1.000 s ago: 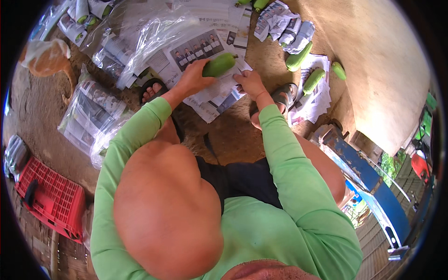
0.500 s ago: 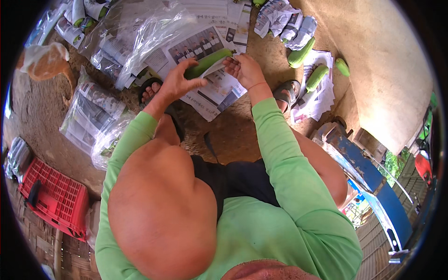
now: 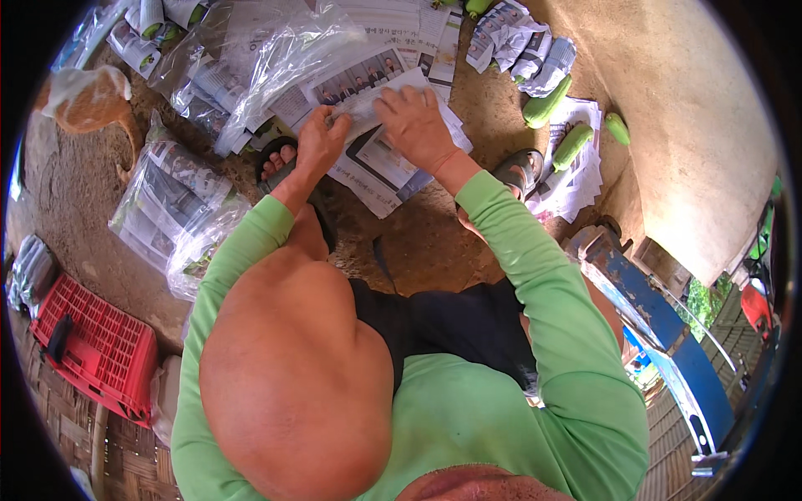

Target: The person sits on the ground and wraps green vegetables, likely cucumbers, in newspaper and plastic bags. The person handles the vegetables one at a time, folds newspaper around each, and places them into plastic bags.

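A sheet of newspaper [image 3: 361, 106] is folded over into a roll, and the long green gourd seen earlier is hidden inside it. My left hand [image 3: 322, 140] grips the left end of this roll, thumb against curled fingers. Palm down, my right hand [image 3: 415, 129] bends its fingers over the roll's right part. Beneath both hands lie more printed sheets [image 3: 380, 188] on the ground. To the right, a green gourd [image 3: 572, 147] rests on a stack of newspaper [image 3: 576, 190]. Other gourds [image 3: 547, 102] lie close by.
Newspaper-wrapped gourds [image 3: 530, 57] sit at the far right. Clear plastic bags [image 3: 175, 209] with wrapped gourds are at left, near a brown and white animal [image 3: 88, 100]. A red crate [image 3: 96, 346] stands lower left. A blue metal frame [image 3: 639, 296] is at right.
The gourd was bare on top between my hands; paper now covers it. My right hand has turned palm down and moved left over the roll.
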A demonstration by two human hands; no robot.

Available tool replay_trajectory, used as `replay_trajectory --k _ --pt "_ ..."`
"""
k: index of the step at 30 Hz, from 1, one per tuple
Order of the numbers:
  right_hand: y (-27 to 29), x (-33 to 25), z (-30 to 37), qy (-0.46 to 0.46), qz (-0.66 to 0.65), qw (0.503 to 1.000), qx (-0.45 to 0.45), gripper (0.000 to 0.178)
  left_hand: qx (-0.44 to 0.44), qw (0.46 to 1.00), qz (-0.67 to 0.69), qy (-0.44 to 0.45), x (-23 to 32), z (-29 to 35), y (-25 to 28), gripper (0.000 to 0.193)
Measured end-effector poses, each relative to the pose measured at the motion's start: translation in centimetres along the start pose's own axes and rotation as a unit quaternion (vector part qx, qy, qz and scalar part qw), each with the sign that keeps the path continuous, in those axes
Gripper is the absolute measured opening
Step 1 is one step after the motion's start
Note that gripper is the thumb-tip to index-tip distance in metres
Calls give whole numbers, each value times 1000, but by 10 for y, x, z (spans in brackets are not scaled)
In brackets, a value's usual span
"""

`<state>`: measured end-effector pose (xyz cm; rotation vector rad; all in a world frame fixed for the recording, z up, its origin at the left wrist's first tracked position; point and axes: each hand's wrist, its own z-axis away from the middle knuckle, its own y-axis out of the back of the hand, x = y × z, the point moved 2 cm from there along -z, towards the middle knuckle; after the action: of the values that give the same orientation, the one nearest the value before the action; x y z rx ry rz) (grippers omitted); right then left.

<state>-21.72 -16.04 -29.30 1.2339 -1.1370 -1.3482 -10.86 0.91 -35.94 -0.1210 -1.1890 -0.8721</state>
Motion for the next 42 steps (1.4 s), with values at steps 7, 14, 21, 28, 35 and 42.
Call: replay_trajectory --k 7,14,21,28,35,42 --pt "-42 19 -24 85 55 993 -65 44 51 940 -151 -303 20 -5 -9 58" --pt "21 16 -41 -114 -322 883 -322 65 -83 882 -271 -376 35 14 -10 78" --pt "69 -4 -27 128 -76 945 -291 48 -349 930 -64 -93 61 40 -3 78" --pt "84 -27 -22 181 -155 928 -286 43 -549 801 185 151 43 46 11 79" --pt "78 5 -36 1 -179 915 -362 70 -288 929 -207 -104 92 43 19 84" --pt "99 -7 -46 -166 -438 882 -51 93 -143 908 383 91 59 9 44 54"
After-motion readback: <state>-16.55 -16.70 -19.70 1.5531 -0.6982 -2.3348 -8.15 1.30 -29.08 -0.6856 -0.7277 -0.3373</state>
